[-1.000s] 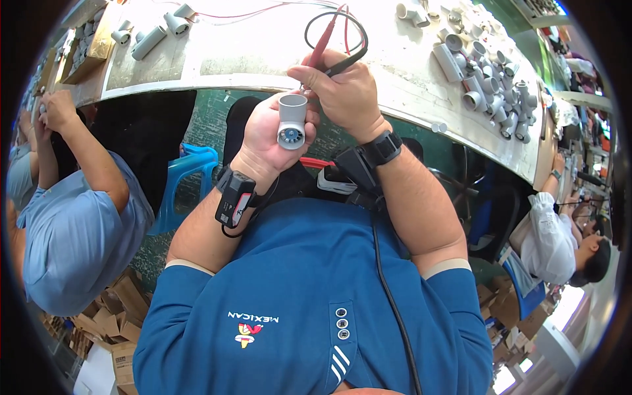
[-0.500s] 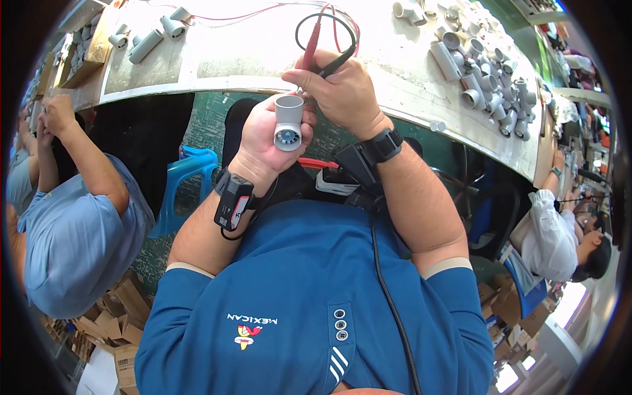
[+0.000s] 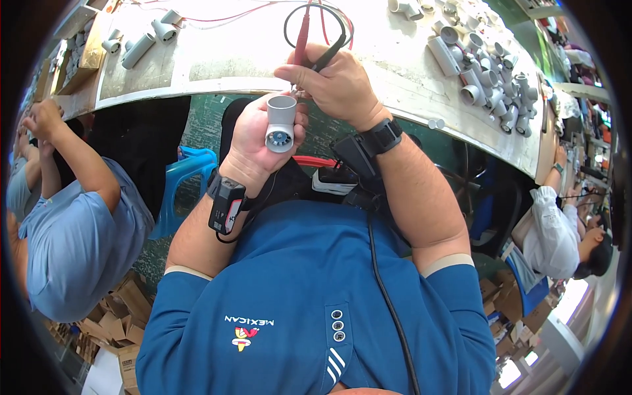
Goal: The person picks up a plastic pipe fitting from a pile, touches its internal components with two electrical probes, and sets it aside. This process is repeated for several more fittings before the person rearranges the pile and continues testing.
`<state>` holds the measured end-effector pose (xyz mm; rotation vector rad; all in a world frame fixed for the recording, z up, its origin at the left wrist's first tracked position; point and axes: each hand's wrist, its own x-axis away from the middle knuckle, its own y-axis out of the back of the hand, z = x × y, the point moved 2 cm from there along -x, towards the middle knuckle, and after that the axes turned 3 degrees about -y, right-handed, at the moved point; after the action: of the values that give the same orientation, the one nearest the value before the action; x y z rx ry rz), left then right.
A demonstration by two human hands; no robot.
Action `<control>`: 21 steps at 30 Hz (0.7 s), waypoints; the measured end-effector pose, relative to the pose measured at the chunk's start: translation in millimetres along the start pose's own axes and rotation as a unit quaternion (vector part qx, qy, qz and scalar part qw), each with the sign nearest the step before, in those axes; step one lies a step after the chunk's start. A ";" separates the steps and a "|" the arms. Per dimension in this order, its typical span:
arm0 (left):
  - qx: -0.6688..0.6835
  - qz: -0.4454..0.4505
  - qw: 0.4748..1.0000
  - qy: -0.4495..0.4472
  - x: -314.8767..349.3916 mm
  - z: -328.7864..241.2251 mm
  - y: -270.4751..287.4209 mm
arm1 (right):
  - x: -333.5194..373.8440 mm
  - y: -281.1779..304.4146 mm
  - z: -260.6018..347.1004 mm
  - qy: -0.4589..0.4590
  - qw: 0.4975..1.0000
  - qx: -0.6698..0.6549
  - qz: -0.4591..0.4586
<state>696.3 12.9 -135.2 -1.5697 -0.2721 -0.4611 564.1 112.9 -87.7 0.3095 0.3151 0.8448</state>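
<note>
My left hand (image 3: 247, 137) is closed around a grey plastic lamp housing (image 3: 282, 117), a short bent tube. Its upper end is an open round mouth. In the lower one sits a round face ringed with small bluish-white parts. My right hand (image 3: 347, 84) grips two test probes together, a red probe (image 3: 302, 41) and a black probe (image 3: 330, 52). Their tips point down to just behind the housing's upper mouth, beside my left fingers. Whether the tips touch anything there is too small to tell.
A white worktable (image 3: 230, 56) runs across the far side. Grey housings (image 3: 488, 78) are heaped at its right, and a few more (image 3: 138, 50) lie at its left. Probe leads (image 3: 227, 14) trail over the top. A blue stool (image 3: 187, 178) stands at left, near a co-worker (image 3: 85, 224).
Both hands, with the housing and probes, appear slightly farther left, and the table has shifted left in view too. The grip of each hand looks the same.
</note>
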 end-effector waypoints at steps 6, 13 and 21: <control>-0.009 -0.007 1.000 -0.005 -1.1 -1.5 -0.4 | -1.3 0.9 -2.2 -0.061 0.992 -0.104 -0.031; -0.010 -0.021 1.000 -0.005 -2.3 -1.6 -0.8 | -4.0 -0.8 -2.2 0.038 0.994 0.074 -0.068; -0.019 -0.022 1.000 -0.011 -2.3 -2.3 1.7 | -5.1 1.7 -1.9 -0.003 0.994 0.080 -0.080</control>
<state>694.7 10.8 -137.7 -1.6088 -0.3176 -0.4849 559.1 110.4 -88.0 0.4296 0.3980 0.6612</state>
